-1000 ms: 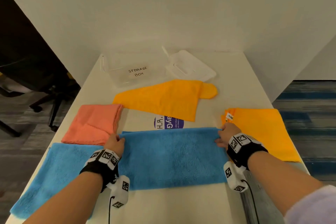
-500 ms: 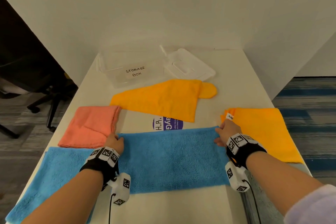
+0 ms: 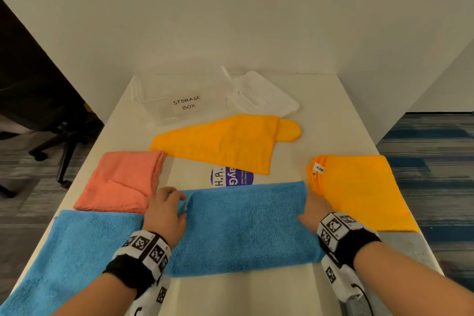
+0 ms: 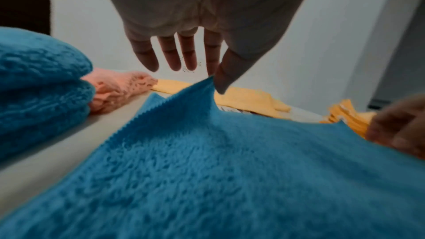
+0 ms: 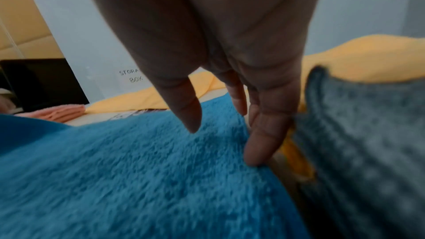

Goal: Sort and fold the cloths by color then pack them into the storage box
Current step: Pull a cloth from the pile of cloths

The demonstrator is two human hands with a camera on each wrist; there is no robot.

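Observation:
A blue cloth lies folded to a wide strip in the middle of the white table. My left hand pinches its far left corner between thumb and forefinger and holds it raised, the other fingers straight. At the cloth's right edge, my right hand holds the border, thumb on top, fingers at the rim. A second blue cloth lies at near left. The clear storage box stands at the back.
A folded pink cloth lies left of my left hand. One orange cloth lies before the box, another folded one at the right. The box's lid is at the back right. A grey cloth lies near right. An office chair stands left.
My left hand has lifted the blue cloth's far left corner and drawn it a little rightward. My right hand has slid nearer along the right edge.

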